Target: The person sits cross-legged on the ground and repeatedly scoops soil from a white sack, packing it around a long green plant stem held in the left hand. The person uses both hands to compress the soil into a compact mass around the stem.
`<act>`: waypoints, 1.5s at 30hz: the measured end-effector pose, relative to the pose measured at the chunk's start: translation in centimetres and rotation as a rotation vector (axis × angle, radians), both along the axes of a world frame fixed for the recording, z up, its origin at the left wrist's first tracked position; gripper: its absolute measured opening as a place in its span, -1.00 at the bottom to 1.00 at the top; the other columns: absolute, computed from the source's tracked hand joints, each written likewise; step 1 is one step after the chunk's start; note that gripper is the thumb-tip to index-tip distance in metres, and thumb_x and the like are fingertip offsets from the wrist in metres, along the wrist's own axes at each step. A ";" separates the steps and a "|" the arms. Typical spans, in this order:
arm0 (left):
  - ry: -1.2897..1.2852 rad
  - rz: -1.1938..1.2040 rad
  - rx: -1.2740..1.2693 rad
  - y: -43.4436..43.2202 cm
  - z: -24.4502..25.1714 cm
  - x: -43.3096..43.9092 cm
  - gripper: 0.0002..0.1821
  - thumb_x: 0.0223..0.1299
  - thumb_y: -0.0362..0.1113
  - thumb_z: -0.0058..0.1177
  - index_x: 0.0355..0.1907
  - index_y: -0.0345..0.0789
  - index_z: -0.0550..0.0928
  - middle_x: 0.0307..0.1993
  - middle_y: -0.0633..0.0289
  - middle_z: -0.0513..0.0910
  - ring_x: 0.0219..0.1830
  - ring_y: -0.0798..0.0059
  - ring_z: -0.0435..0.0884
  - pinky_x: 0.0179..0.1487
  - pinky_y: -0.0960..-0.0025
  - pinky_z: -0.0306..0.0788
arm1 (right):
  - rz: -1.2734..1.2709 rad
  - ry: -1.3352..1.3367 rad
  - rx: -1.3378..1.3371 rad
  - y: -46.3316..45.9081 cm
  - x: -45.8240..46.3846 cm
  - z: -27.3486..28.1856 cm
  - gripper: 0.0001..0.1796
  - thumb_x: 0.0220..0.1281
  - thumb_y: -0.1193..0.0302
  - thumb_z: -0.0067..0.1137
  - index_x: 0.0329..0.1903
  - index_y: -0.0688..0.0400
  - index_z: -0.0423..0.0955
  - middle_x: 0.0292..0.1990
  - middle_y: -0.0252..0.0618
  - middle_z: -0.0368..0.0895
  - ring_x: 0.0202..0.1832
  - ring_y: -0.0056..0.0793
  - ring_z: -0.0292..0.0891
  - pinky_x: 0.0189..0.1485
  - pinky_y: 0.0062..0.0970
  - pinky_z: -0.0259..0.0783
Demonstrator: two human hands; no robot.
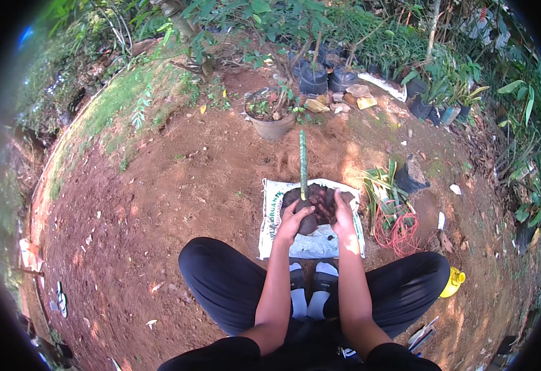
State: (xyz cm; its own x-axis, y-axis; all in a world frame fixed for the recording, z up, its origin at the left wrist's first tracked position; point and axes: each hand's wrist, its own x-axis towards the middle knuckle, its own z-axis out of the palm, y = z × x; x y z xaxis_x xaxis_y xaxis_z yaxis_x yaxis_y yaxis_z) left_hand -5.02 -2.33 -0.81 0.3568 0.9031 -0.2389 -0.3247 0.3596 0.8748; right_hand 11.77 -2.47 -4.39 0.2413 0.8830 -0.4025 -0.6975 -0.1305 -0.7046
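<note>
My left hand (293, 220) grips a dark ball of soil (307, 224), with the thumb across its top. A single upright cylindrical snake plant leaf (303, 162), mottled green and pale at its base, rises from the ball. To its right my right hand (343, 215) is half curled at the edge of a loose heap of dark soil (321, 192). Whether it holds any soil is hard to make out. The heap rests on a white plastic sack (312, 252) that bears printed writing and lies flat before my feet.
Right of the sack lie cut strap-like leaves (381, 181), tangled red raffia string (396, 232) and a black nursery bag (410, 176). Brown fibre (312, 148) spreads behind it, near a potted plant (272, 125). A yellow plastic container (453, 282) stands beside my right knee.
</note>
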 end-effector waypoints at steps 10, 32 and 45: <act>-0.226 0.206 -0.101 0.3 0.1 -0.5 -0.63 0.28 -0.14 0.17 0.00 -0.35 0.58 -0.15 0.17 0.69 -0.26 0.41 0.69 -0.25 0.29 0.62 | 0.045 -0.012 0.057 -0.5 0.6 0.4 -0.69 0.46 0.19 0.06 0.06 0.13 0.46 -0.17 -0.23 0.67 -0.23 -0.44 0.63 -0.13 -0.43 0.60; -0.519 0.216 -0.104 1.0 -0.7 -0.2 -0.54 0.36 0.09 -0.10 0.00 -0.27 0.53 -0.10 0.13 0.66 -0.18 0.24 0.67 -0.16 0.11 0.57 | -0.044 -0.197 0.040 -0.3 0.4 0.3 -0.73 0.48 0.34 0.02 0.07 0.23 0.50 -0.17 -0.15 0.68 -0.25 -0.43 0.63 -0.18 -0.46 0.60; -0.496 0.199 -0.126 0.7 -0.7 0.0 -0.49 0.32 0.13 -0.09 0.03 -0.27 0.52 -0.06 0.10 0.64 -0.16 0.17 0.66 -0.15 0.05 0.57 | -0.034 -0.125 0.062 -1.1 1.4 3.4 -0.67 0.36 0.51 0.14 0.15 0.20 0.46 -0.03 -0.17 0.68 -0.04 -0.41 0.60 0.06 -0.35 0.53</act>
State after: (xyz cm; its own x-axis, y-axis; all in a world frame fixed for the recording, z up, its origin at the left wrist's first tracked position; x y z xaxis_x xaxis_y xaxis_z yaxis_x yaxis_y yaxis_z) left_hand -5.02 -1.63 -1.49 0.2791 0.9401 -0.1959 -0.7595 0.3409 0.5540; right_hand 13.18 -3.54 -0.99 0.3160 0.8958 -0.3126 -0.6071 -0.0623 -0.7922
